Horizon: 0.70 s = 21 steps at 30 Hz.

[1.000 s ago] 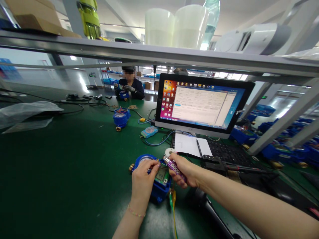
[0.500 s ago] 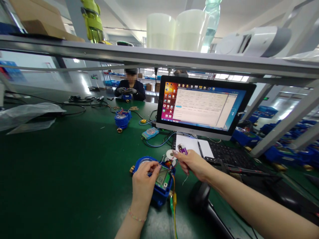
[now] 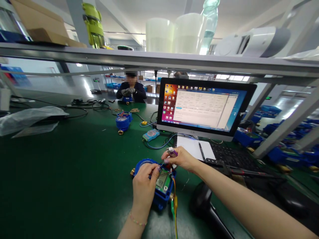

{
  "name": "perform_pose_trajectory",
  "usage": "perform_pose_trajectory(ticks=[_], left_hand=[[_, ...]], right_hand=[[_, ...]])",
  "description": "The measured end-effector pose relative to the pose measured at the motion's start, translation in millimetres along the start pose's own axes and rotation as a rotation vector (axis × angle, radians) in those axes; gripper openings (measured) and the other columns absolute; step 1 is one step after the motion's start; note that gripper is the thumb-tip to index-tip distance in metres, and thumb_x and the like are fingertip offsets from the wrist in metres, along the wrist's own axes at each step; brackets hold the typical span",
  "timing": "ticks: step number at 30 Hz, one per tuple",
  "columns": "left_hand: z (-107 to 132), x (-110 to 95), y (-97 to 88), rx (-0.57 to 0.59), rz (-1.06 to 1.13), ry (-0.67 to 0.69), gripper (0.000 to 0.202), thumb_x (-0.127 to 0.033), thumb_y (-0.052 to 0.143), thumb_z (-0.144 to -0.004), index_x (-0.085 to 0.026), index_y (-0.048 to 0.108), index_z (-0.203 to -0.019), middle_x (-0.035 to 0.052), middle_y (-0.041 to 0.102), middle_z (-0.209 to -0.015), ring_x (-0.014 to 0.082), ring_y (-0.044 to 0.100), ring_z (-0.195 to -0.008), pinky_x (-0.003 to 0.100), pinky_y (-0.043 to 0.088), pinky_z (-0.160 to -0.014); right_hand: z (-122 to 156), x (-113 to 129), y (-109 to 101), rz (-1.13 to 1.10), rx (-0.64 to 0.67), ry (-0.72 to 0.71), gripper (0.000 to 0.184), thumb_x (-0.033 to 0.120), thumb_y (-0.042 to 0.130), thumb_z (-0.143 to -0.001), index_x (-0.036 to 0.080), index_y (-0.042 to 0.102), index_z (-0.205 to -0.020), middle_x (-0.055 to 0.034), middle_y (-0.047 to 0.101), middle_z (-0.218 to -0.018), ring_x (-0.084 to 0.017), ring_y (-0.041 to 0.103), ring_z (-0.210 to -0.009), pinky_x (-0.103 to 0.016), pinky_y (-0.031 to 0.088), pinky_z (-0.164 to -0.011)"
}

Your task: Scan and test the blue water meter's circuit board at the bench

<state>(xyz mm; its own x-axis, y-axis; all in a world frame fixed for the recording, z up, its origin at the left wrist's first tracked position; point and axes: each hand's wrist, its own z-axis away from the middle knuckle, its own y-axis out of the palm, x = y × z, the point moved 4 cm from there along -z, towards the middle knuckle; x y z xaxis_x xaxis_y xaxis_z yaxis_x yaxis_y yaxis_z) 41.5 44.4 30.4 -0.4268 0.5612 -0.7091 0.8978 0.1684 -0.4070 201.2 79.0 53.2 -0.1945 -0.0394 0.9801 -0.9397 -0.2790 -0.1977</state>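
Observation:
An opened blue water meter (image 3: 159,186) with a bare green circuit board lies on the green bench in front of me. My left hand (image 3: 144,186) rests on its left side and grips it. Above the meter's far edge my right hand (image 3: 179,158) holds a small purple cylinder (image 3: 172,152), fingertips down at the thin wires by the board. Yellow and green clip leads (image 3: 173,204) hang from the meter's near side.
A monitor (image 3: 203,108) stands behind, with a notepad and pen (image 3: 196,148) and a keyboard (image 3: 231,157) under it. A black scanner handle (image 3: 206,207) lies at the right. A second blue meter (image 3: 123,121) and cables sit farther back. A person works across the bench.
My right hand lifted the purple cylinder off the meter toward the notepad, then came back down to the wires at the meter's far edge. My left hand stayed on the meter.

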Motion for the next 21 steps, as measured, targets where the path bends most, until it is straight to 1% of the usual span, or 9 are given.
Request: perform_pose_trajectory(ticks=[2,6,10,14,18,20,21], left_hand=[[0,0,0.0,0.003,0.005,-0.003,0.019,-0.029,0.047,-0.086,-0.019,0.062,-0.08,0.0007,0.063,-0.079,0.015,0.057,-0.077,0.026,0.043,-0.07],[0,3,1.0,-0.001,0.02,-0.001,0.017,-0.028,0.049,-0.085,-0.019,0.062,-0.079,0.0003,0.063,-0.079,0.0143,0.058,-0.077,0.025,0.044,-0.072],[2,5,1.6,-0.013,0.029,0.018,0.015,-0.029,0.052,-0.083,-0.018,0.062,-0.08,0.0002,0.063,-0.078,0.0135,0.058,-0.072,0.025,0.044,-0.069],[1,4,1.0,-0.009,0.008,0.037,0.015,-0.028,0.051,-0.084,-0.019,0.062,-0.082,0.0003,0.063,-0.078,0.0137,0.058,-0.074,0.025,0.044,-0.07],[0,3,1.7,0.01,-0.006,0.028,0.018,-0.029,0.048,-0.086,-0.019,0.062,-0.081,0.001,0.062,-0.078,0.0147,0.057,-0.075,0.026,0.042,-0.07],[1,2,1.4,0.022,0.004,0.027,0.02,-0.03,0.047,-0.086,-0.018,0.062,-0.081,0.0016,0.062,-0.078,0.0151,0.057,-0.076,0.027,0.043,-0.071],[1,2,0.4,0.029,0.01,0.032,0.021,-0.031,0.046,-0.086,-0.018,0.062,-0.08,0.002,0.062,-0.079,0.0151,0.058,-0.076,0.026,0.044,-0.071]], right_hand=[[0,-1,1,-0.008,0.007,0.007,0.046,0.049,0.075,-0.054,0.01,0.064,-0.074,0.0011,0.056,-0.059,-0.01,0.051,-0.052,-0.023,0.044,-0.053],[0,0,3,0.012,0.036,-0.002,0.046,0.051,0.074,-0.055,0.011,0.062,-0.073,0.0021,0.055,-0.058,-0.009,0.05,-0.052,-0.022,0.043,-0.053],[2,5,5,0.055,0.061,-0.009,0.043,0.051,0.072,-0.059,0.012,0.059,-0.072,0.0037,0.053,-0.056,-0.01,0.05,-0.051,-0.022,0.043,-0.053],[3,8,5,0.089,0.044,-0.015,0.041,0.049,0.072,-0.059,0.013,0.057,-0.07,0.0043,0.051,-0.055,-0.009,0.049,-0.051,-0.02,0.04,-0.051],[1,7,2,0.113,-0.017,-0.03,0.04,0.047,0.073,-0.057,0.012,0.06,-0.069,0.003,0.052,-0.057,-0.009,0.047,-0.054,-0.021,0.038,-0.053],[2,8,-4,0.119,-0.099,-0.037,0.041,0.048,0.071,-0.059,0.011,0.063,-0.074,0.0029,0.052,-0.058,-0.008,0.043,-0.052,-0.021,0.035,-0.051],[4,10,-9,0.117,-0.163,-0.044,0.042,0.05,0.069,-0.061,0.012,0.063,-0.077,0.0029,0.052,-0.059,-0.007,0.04,-0.05,-0.02,0.032,-0.049]])
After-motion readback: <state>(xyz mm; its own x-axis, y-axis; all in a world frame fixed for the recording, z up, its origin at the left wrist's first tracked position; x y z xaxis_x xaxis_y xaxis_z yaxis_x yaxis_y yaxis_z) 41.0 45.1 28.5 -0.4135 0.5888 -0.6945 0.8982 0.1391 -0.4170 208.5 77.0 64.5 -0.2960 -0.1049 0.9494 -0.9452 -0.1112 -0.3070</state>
